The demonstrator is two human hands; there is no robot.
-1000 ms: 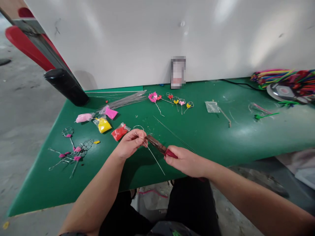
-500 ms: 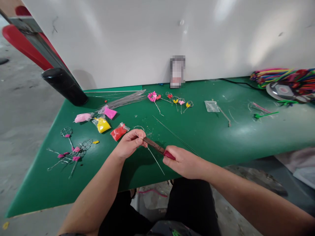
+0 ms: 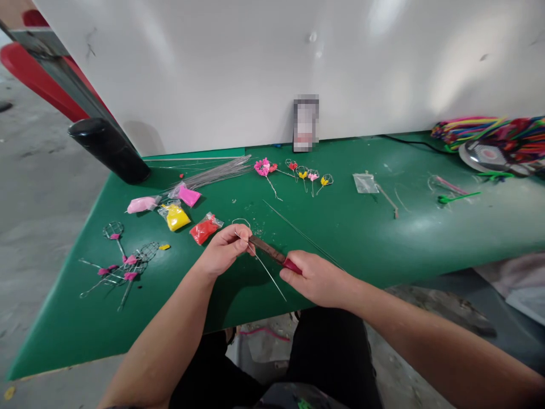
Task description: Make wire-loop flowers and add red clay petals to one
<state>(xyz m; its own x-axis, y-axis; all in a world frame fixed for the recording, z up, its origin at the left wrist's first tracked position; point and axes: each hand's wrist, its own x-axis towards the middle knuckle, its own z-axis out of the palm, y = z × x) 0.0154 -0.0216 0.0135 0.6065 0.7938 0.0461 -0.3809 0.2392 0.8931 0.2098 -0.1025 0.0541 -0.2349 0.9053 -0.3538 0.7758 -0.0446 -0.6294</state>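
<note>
My left hand point(image 3: 227, 245) pinches a thin silvery wire point(image 3: 272, 279), which loops up above the fingers and runs down to the right as a straight end. My right hand point(image 3: 313, 276) is closed round the red handle of a pair of pliers point(image 3: 268, 248). The dark jaws of the pliers reach up to my left fingertips at the wire; the exact bite is hidden by the fingers. Left of my left hand lies a bag of red clay-like material point(image 3: 206, 229). Behind my right hand, long loose wires point(image 3: 302, 234) lie on the green table point(image 3: 383, 244).
Bags of yellow point(image 3: 176, 217) and pink point(image 3: 142, 204) material, a wire bundle point(image 3: 219, 172) and small wire racket shapes point(image 3: 138, 261) lie at left. A phone-like object point(image 3: 305, 125) leans on the white board point(image 3: 234, 74). Colourful pipe cleaners point(image 3: 477, 133) lie far right.
The free end of the wire has swung very slightly to the right. Both hands keep their hold in nearly the same place, and the view has shifted a little.
</note>
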